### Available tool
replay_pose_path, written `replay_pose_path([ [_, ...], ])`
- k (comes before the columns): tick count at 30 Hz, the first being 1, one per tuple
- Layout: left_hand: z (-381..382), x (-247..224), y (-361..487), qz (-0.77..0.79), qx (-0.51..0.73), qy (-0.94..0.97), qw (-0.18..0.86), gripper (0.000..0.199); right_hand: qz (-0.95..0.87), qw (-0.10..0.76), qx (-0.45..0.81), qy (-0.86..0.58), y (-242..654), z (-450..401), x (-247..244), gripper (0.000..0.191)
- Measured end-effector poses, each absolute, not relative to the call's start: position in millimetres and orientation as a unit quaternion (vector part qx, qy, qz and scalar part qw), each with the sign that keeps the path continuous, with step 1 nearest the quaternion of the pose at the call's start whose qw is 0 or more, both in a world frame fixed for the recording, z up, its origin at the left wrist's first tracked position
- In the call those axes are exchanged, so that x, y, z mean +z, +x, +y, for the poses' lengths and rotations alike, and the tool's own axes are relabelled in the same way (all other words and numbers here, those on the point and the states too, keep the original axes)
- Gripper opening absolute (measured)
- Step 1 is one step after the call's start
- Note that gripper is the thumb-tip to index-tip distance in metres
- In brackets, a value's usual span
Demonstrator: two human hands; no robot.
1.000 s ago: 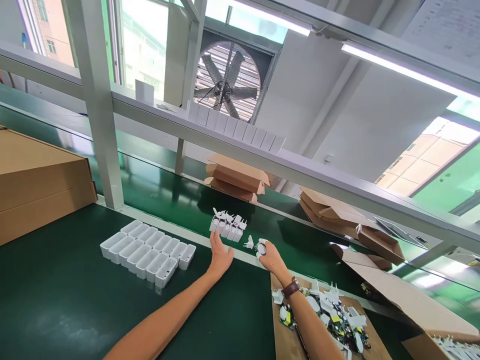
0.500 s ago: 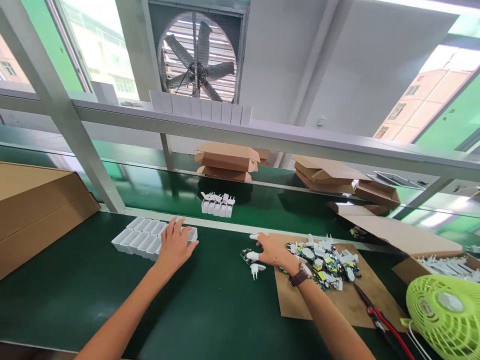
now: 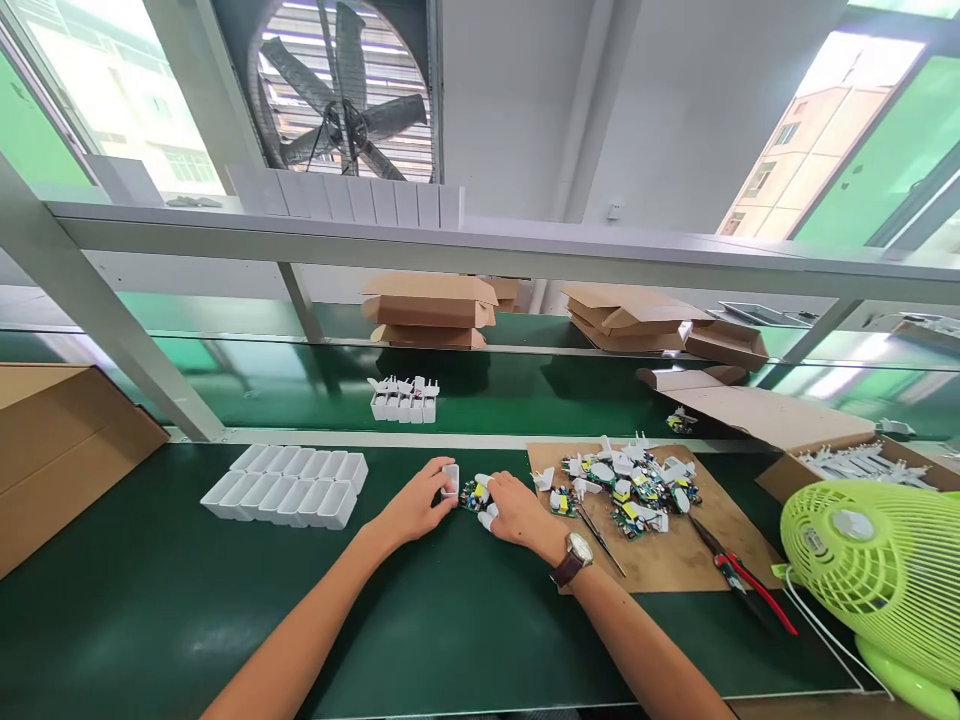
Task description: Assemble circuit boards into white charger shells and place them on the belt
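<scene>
My left hand [image 3: 418, 502] is closed on a small white plastic case [image 3: 450, 480], held between thumb and fingers just above the green bench. Close beside it, my right hand [image 3: 517, 510], with white covers on some fingertips, grips a small circuit board [image 3: 471, 494] with a yellow part on it. The board's left end is right by the case; whether they touch, I cannot tell. To the left stand two rows of open white cases [image 3: 277, 490]. Right of my right hand, a heap of circuit boards with white plug parts [image 3: 634, 480] lies on a brown cardboard sheet [image 3: 667, 570].
Red-handled pliers [image 3: 739, 575] and a thin metal tool [image 3: 600, 540] lie by the heap. A green fan [image 3: 862, 570] stands at right, before an open carton [image 3: 772, 478] of white parts. Filled white cases [image 3: 405, 402] sit behind the ledge. A large carton [image 3: 67, 450] is at left.
My left hand has left the case rows with one case and moved right. My right hand has shifted left, now holding a circuit board. The view has turned slightly right.
</scene>
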State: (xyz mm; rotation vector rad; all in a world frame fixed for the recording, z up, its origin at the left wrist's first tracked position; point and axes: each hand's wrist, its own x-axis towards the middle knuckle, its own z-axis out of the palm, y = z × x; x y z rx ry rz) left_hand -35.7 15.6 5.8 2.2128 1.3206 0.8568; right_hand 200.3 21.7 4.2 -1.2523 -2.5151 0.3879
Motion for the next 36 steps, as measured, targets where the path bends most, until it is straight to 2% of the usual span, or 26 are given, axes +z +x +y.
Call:
replay_pose_path([
  [3, 18, 0, -27, 0.456, 0.342, 0.782, 0.253, 0.006, -0.877, 0.164, 0.133, -0.431, 207, 20, 0, 0.044],
  [8, 16, -19, -32, 0.489, 0.397, 0.697, 0.343, 0.066, -0.859, 0.235, 0.152, -0.429, 214, 17, -13, 0.05],
  [10, 13, -24, -34, 0.498, 0.396, 0.677, 0.368, 0.079, -0.845, 0.284, 0.152, -0.426, 214, 16, -15, 0.056],
  [12, 11, -25, -34, 0.506, 0.396, 0.668, 0.376, 0.084, -0.834, 0.339, 0.136, -0.414, 215, 14, -12, 0.06],
  [15, 9, -23, -31, 0.524, 0.388, 0.662, 0.369, 0.08, -0.816, 0.413, 0.111, -0.388, 218, 8, -3, 0.063],
  [18, 5, -22, -25, 0.531, 0.372, 0.678, 0.346, 0.076, -0.816, 0.442, 0.108, -0.356, 220, 0, 7, 0.067],
  [25, -2, -26, -21, 0.456, 0.38, 0.768, 0.242, 0.058, -0.848, 0.418, 0.058, -0.321, 216, -12, 10, 0.077],
  [36, -1, -25, -22, 0.431, 0.368, 0.8, 0.196, 0.055, -0.851, 0.401, 0.052, -0.335, 213, -13, 11, 0.076],
])
